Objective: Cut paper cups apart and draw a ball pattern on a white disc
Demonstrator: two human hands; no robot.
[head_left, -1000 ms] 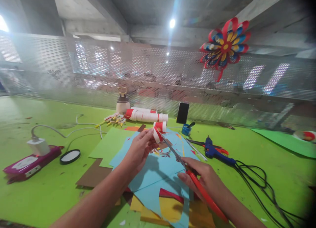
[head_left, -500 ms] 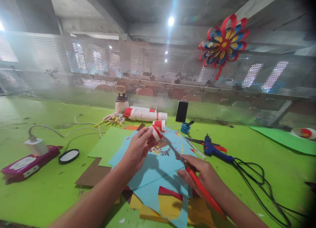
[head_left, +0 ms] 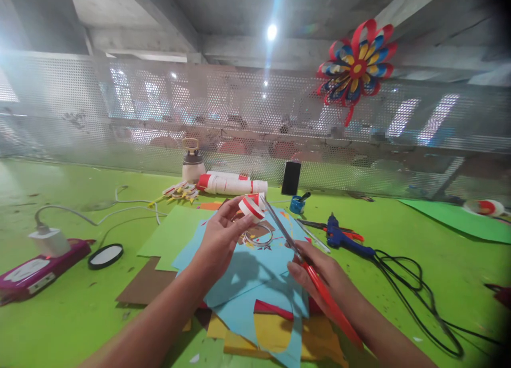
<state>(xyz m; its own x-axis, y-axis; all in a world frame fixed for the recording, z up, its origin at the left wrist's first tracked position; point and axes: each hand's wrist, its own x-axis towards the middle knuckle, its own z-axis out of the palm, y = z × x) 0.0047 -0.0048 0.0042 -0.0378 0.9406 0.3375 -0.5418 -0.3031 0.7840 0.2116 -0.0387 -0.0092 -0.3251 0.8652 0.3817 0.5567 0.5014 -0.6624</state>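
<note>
My left hand (head_left: 221, 237) pinches a small red-and-white paper cup (head_left: 253, 207) above the blue paper sheets (head_left: 243, 275). My right hand (head_left: 325, 275) grips red-handled scissors (head_left: 307, 272), whose metal blades reach up to the cup's rim. A clear tape ring (head_left: 258, 235) lies on the blue paper just below the cup.
A blue glue gun (head_left: 343, 239) with black cable (head_left: 411, 283) lies to the right. A stack of red-and-white cups (head_left: 231, 184), a bottle (head_left: 192, 166) and a black phone (head_left: 291, 178) stand at the back. A purple power strip (head_left: 35, 267) and a round black lid (head_left: 105, 255) are left. A paper flower (head_left: 356, 67) hangs on the mesh wall.
My left hand has raised the cup a little and turned it; the scissor blades followed it up to the rim.
</note>
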